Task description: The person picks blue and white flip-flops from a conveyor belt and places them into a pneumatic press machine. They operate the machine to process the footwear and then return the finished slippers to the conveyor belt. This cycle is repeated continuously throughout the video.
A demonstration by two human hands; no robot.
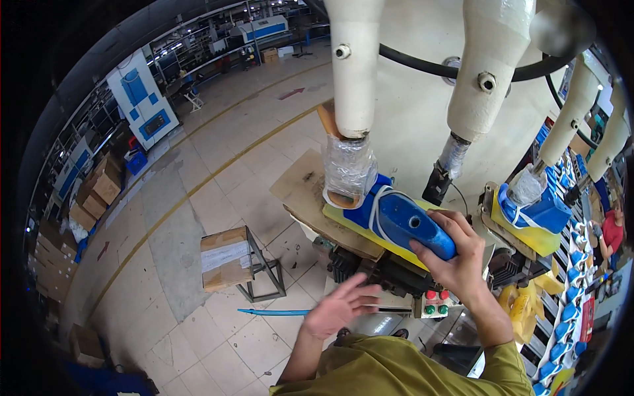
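Head view: right hand [459, 257] is clamped over the heel end of a blue shoe last [396, 218], which lies on a yellow pad [340, 216] under a cream press column [354, 66] with a plastic-wrapped foot. Left hand [340, 307] hovers spread and empty, blurred, near the button box [434, 305]. Seating the last looks to be the step; next calls for steady alignment beneath the column.
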